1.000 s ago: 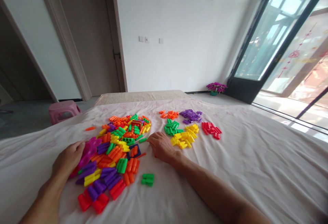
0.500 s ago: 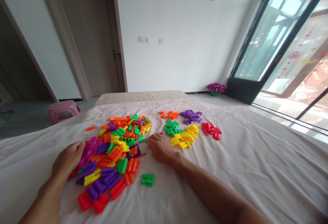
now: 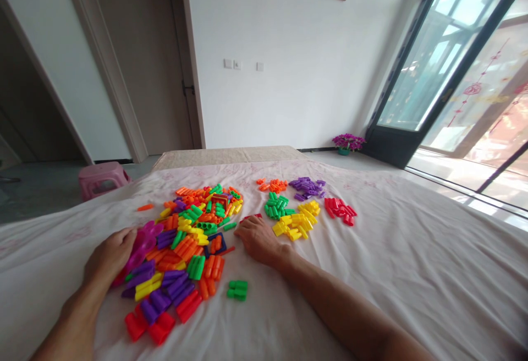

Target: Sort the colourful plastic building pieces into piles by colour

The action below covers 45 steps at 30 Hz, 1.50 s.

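Note:
A big mixed heap of plastic tube blocks (image 3: 187, 240) in orange, green, purple, yellow and red lies on the pale bedsheet (image 3: 391, 251). My left hand (image 3: 108, 258) rests flat at the heap's left edge, fingers on a magenta flower-shaped piece (image 3: 142, 240). My right hand (image 3: 258, 238) lies palm down at the heap's right edge, fingers curled, touching a red block (image 3: 251, 217) that peeks out past the fingertips. Right of it lie sorted small piles: green (image 3: 277, 206), yellow (image 3: 297, 222), red (image 3: 340, 209), purple (image 3: 307, 186) and orange (image 3: 273, 184).
A pair of joined green blocks (image 3: 238, 289) lies apart near the front. One loose orange block (image 3: 144, 206) sits at the left. A pink stool (image 3: 101, 178) stands on the floor beyond the bed. Glass doors (image 3: 454, 75) and a flower pot (image 3: 347, 142) are at the right.
My right hand has slid slightly left toward the heap, uncovering a red block beyond its fingertips. The left hand has stayed put.

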### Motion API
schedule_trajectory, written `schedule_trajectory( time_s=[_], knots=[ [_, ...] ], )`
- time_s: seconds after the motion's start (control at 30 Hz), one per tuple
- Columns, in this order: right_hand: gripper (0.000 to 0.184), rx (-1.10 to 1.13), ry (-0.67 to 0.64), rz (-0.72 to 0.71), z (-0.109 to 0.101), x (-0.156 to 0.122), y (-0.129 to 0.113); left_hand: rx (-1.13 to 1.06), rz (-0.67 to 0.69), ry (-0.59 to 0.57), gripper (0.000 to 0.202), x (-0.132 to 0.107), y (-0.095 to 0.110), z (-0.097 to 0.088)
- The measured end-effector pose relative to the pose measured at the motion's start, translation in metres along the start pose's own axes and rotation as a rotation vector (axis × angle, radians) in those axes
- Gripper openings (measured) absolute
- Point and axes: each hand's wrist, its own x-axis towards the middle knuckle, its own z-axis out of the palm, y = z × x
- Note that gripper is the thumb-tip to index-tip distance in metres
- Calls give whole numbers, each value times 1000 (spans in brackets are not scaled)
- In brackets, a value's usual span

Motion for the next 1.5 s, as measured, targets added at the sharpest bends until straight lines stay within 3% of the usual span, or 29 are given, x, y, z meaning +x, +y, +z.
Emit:
schedule_trajectory(
  time_s=[1.5],
  knots=[
    [19, 0, 28, -31, 7, 0, 5, 17, 26, 4, 66, 4, -6, 7]
  ],
)
